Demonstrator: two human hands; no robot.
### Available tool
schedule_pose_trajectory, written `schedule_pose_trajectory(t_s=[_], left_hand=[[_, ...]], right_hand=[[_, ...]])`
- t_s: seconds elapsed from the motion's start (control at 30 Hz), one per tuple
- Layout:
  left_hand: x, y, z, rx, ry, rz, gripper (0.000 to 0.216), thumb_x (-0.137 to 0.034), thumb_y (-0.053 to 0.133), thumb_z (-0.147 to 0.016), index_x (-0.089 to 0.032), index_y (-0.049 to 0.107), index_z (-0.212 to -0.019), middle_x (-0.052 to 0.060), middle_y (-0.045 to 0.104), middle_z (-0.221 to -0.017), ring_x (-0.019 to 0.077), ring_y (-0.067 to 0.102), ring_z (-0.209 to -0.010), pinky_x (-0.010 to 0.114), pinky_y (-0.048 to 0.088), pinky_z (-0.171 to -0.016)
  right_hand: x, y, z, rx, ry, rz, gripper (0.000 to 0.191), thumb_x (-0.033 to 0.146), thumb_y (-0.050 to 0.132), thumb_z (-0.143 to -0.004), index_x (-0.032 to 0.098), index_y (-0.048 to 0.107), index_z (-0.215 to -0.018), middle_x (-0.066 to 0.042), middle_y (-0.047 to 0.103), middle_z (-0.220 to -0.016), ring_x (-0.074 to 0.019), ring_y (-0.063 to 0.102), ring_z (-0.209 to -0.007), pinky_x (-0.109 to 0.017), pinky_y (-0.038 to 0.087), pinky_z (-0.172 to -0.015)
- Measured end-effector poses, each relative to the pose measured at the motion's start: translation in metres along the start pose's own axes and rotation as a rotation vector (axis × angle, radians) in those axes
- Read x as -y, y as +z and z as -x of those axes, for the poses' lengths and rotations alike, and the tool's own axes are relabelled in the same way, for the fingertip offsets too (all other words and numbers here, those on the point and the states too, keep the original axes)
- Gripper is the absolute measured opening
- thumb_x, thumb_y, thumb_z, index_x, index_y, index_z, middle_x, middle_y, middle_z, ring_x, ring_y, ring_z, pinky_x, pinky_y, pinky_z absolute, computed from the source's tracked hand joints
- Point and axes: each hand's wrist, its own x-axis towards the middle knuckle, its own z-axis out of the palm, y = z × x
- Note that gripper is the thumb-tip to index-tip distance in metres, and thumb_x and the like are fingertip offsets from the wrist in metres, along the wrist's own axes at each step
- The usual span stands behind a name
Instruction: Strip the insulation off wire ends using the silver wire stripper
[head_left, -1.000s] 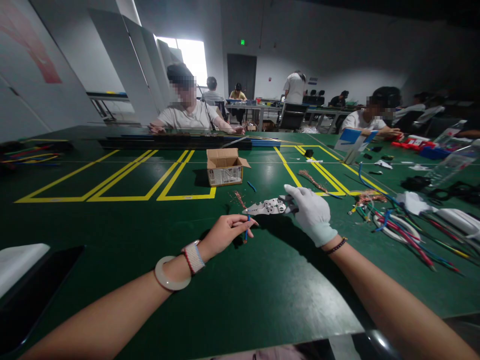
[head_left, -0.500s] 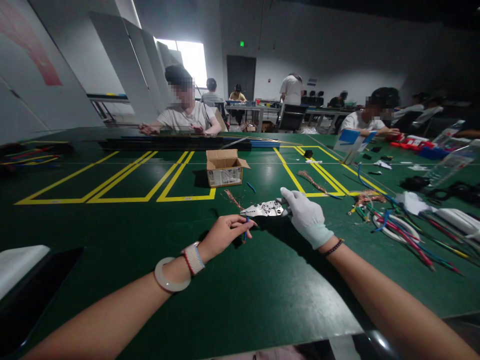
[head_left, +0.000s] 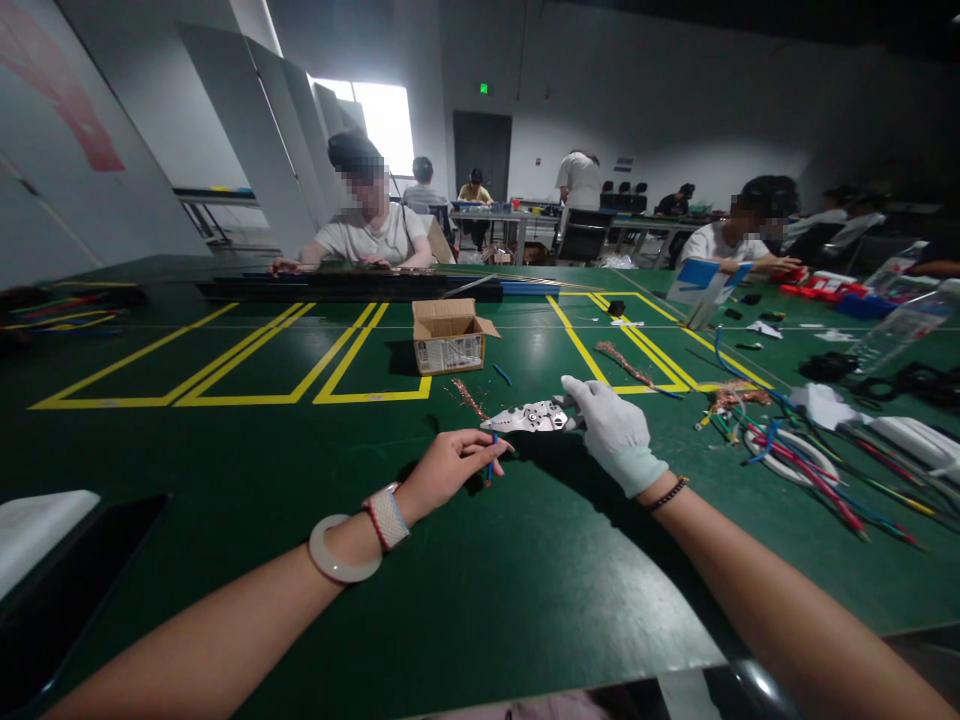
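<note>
My bare left hand (head_left: 448, 466) pinches a short blue wire piece (head_left: 491, 462) upright just above the green table (head_left: 480, 580). My right hand (head_left: 613, 430), in a white glove, grips the handles of silver wire strippers (head_left: 529, 417). The stripper jaws point left and sit right above the top of the blue wire. A bunch of bare copper strands (head_left: 467, 397) lies on the table just behind the tool.
An open cardboard box (head_left: 450, 335) stands behind the hands inside yellow floor-tape lines. Several coloured wires (head_left: 810, 465) lie in a heap at the right. A white sheet and a dark pad (head_left: 45, 560) sit at the left edge. Other people work at the far side.
Both hands and the strippers have shifted slightly to the left and away from me since a second ago; in the last half second they have held still.
</note>
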Motion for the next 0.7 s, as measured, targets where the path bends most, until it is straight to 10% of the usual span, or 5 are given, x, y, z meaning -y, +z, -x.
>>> schedule_pose_trajectory(t_s=[0.7], left_hand=[[0.002, 0.0, 0.002, 0.004, 0.038, -0.048, 0.027, -0.034, 0.06, -0.086, -0.013, 0.073, -0.097, 0.006, 0.073, -0.079, 0.0164, 0.066, -0.073, 0.026, 0.052, -0.069]], right_hand=[[-0.012, -0.001, 0.001, -0.045, -0.078, -0.057, 0.043, 0.014, 0.044, -0.086, 0.021, 0.053, -0.128, -0.007, 0.063, -0.104, -0.0171, 0.057, -0.083, -0.026, 0.034, -0.059]])
